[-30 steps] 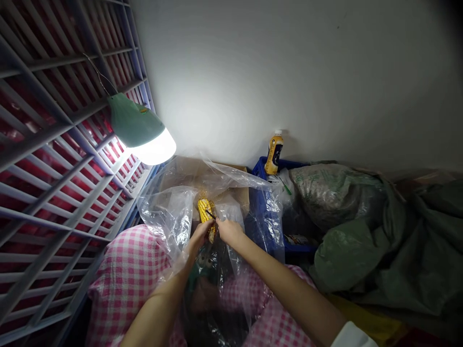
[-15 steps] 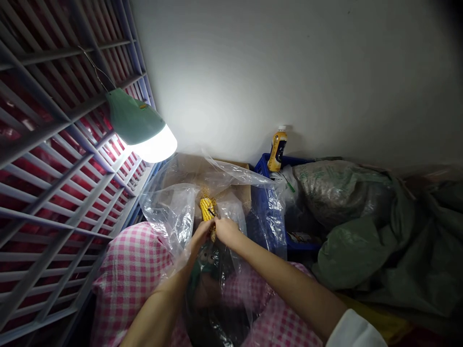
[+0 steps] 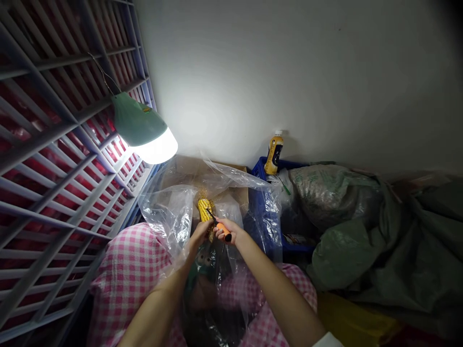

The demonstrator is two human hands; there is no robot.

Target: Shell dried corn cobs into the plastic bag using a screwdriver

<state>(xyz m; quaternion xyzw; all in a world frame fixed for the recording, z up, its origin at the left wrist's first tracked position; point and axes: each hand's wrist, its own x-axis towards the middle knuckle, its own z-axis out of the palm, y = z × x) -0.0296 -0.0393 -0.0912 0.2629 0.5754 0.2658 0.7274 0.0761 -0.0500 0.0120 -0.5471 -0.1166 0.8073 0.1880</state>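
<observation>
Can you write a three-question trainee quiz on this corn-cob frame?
1. True or false: the left hand holds the corn cob over the clear plastic bag.
2. What does the right hand grip? A) orange-handled tool B) bottle C) lamp
3. Fill in: the yellow bottle stands against the ____.

Key: 1 true. 2 A, the orange-handled tool, its dark tip on the cob. 3 wall.
</observation>
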